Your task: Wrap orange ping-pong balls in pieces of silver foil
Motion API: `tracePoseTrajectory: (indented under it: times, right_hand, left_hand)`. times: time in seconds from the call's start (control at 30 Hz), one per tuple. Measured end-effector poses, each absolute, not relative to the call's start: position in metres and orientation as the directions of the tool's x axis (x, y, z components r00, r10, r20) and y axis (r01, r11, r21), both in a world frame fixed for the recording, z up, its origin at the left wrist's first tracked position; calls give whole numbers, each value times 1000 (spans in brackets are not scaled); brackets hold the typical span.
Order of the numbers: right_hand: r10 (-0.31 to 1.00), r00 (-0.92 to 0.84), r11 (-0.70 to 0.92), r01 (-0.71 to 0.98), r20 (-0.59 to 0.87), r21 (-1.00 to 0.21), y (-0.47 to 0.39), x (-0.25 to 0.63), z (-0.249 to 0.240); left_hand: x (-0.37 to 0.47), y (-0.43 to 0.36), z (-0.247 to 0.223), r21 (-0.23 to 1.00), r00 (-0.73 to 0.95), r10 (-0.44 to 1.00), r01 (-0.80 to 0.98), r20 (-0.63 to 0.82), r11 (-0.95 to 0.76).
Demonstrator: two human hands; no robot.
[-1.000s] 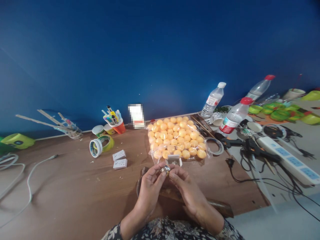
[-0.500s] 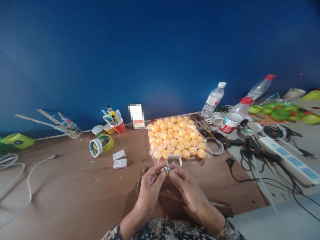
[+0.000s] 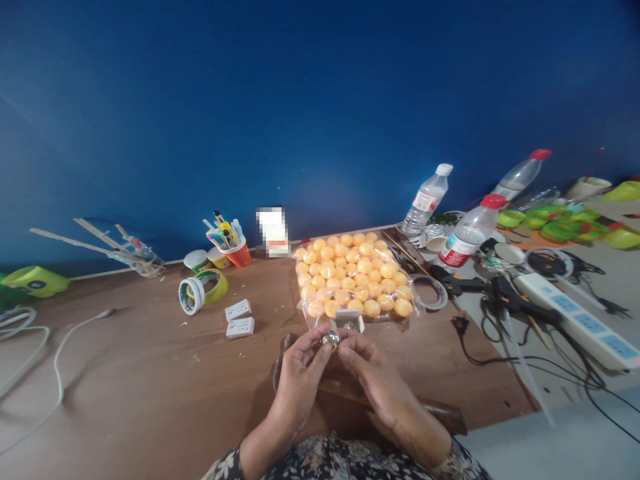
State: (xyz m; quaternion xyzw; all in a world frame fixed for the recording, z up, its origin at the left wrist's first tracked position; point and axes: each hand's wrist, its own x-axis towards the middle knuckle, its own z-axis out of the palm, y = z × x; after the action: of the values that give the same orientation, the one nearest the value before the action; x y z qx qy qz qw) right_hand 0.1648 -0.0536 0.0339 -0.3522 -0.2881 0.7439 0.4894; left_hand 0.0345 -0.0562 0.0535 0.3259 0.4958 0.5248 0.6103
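Observation:
A small, shiny, silvery round piece (image 3: 331, 338) is pinched between the fingertips of both hands, over the near middle of the table. My left hand (image 3: 302, 373) grips its left side with thumb and fingers. On the other side, my right hand (image 3: 373, 370) has its fingertips closed at the piece's edge. Just beyond them stands a small open white box (image 3: 356, 323), partly hidden, with shiny bits inside. Beneath my wrists lies a tool with a wooden handle (image 3: 444, 416), mostly covered by my hands.
Behind the box lies a clear bag of orange balls (image 3: 353, 277). Two small white boxes (image 3: 240, 327) and tape rolls (image 3: 192, 296) are to the left, near a cup of pens (image 3: 239, 255). Rightward are bottles (image 3: 465, 233), a glue gun (image 3: 525, 300), cords and a power strip (image 3: 585, 323).

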Motion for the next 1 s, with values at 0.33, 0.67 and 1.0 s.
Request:
tracePoseTrajectory:
  times: [0.33, 0.67, 1.0]
  right_hand:
    - [926, -279, -367, -522, -253, -770, -55, 164, 44]
    - [936, -224, -350, -518, -271, -781, -59, 162, 48]
    - [939, -182, -344, -481, -292, -806, -62, 162, 49]
  left_hand:
    - [35, -57, 59, 931, -71, 964, -286, -257, 228]
    - [35, -59, 58, 938, -60, 965, -255, -256, 234]
    - [35, -60, 55, 961, -58, 976, -194, -212, 197]
